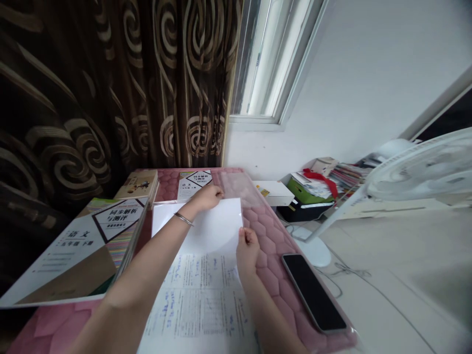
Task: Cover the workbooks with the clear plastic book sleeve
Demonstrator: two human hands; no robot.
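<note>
A blank white sheet (221, 228) lies over the upper part of a printed page (202, 300) with blue handwriting. My right hand (248, 248) pinches the sheet's right edge between thumb and fingers. With a silver bangle on its wrist, my left hand (205, 198) reaches to the sheet's top edge, fingers curled and closed; what they hold, if anything, is hidden. Just beyond that hand is a workbook (190, 181) with a white and black cover. My forearms cover parts of the printed page.
A large workbook (73, 255) rests on a stack at the left, with more books (138, 183) behind. A black phone (313, 292) lies near the right edge of the pink table cover (275, 275). Beyond stand a white fan (315, 246) and a green box (306, 191) of papers.
</note>
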